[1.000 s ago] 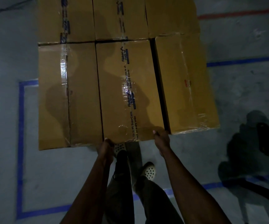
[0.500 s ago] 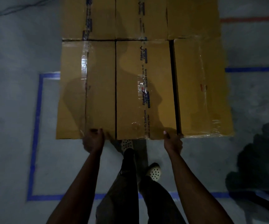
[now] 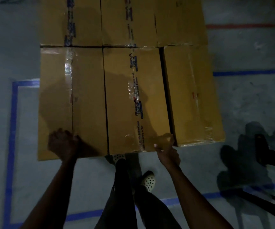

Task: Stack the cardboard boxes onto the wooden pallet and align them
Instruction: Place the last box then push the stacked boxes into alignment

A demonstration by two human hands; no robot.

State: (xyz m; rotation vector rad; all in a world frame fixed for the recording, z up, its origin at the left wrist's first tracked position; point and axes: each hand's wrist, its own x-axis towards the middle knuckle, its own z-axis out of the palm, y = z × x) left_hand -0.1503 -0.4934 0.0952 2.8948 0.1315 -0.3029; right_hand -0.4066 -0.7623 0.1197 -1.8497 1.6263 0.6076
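The tan rectangular near-left cardboard box [image 3: 87, 100], the tape-sealed near-middle cardboard box [image 3: 120, 104] and the near-right cardboard box [image 3: 191, 96] form a row, butted against a far row of three more tan boxes [image 3: 128, 19] (the pallet under them is hidden). The near-left and near-middle boxes touch. A narrow dark gap separates the near-middle from the near-right.

The left hand [image 3: 63, 144] lies with bent fingers on the near-left box's top by its near edge, and I cannot tell in the dim light whether it grips. The right hand [image 3: 166, 153] holds the near-middle box's near right corner, thumb on top.

Blue tape lines [image 3: 12, 129] mark the grey concrete floor [image 3: 241, 104], and a white perforated clog [image 3: 149, 180] stands below the boxes.
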